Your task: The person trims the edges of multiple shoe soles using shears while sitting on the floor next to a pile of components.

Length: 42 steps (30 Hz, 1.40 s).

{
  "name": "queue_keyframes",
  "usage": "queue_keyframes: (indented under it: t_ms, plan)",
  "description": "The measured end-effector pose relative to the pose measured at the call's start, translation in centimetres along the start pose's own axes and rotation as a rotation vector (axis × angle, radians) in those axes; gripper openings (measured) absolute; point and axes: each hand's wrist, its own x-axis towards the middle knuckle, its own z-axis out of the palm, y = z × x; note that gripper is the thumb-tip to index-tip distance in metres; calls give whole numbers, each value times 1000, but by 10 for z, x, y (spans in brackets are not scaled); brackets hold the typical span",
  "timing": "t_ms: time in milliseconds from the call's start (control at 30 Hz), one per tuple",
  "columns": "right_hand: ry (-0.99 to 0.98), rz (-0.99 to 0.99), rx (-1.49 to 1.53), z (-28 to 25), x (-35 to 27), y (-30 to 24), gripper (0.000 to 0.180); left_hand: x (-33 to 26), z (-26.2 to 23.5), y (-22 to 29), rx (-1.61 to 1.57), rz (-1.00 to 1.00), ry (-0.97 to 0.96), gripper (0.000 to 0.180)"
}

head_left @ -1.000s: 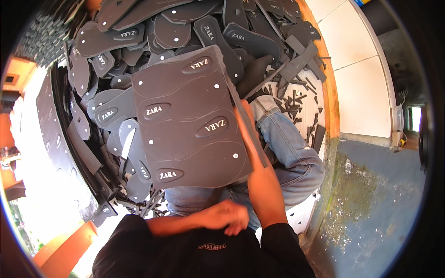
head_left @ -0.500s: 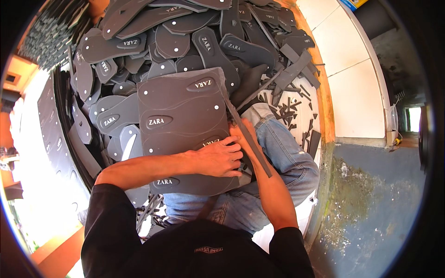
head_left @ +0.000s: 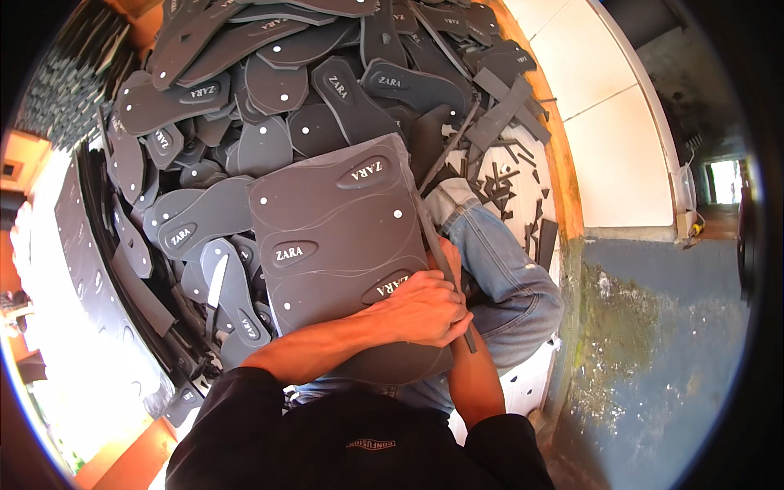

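A large dark grey foam sheet (head_left: 343, 245), marked with sole outlines and pale dots, lies across the person's lap at the centre of the view. Its right edge appears partly trimmed: a narrow grey strip (head_left: 441, 261) runs along it toward 5 o'clock, not yet fully free, and the soles in the sheet are uncut. The left hand (head_left: 425, 310) reaches across from 7 o'clock, fingers curled and pressed together over the sheet's lower right corner. The right hand (head_left: 452, 257) is mostly hidden behind it; its grip cannot be told. From 9 to 1 o'clock spreads a pile of cut soles (head_left: 269, 106).
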Motion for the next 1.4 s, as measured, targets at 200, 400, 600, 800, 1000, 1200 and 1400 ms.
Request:
queue_keyframes:
  t_ms: [200,400,600,800,1000,1200,1400]
  plan:
    - [17,42,0,1,-30,1,30,3,-5,0,-93,18,-33,25]
    - [49,37,27,9,-27,0,31,3,-5,-2,-158,61,12,29]
    - [103,-43,86,29,19,0,32,0,-10,2,-213,61,19,29]
    - [229,-180,178,44,76,9,33,-12,6,30,-326,192,-3,27]
    - [-175,225,491,20,105,-52,37,-40,4,45,-250,160,-31,30]
    - [-551,322,871,-47,81,-72,33,-55,28,44,-212,227,-179,33]
    - [-187,230,685,-81,62,-69,25,-64,25,50,-110,69,-504,29]
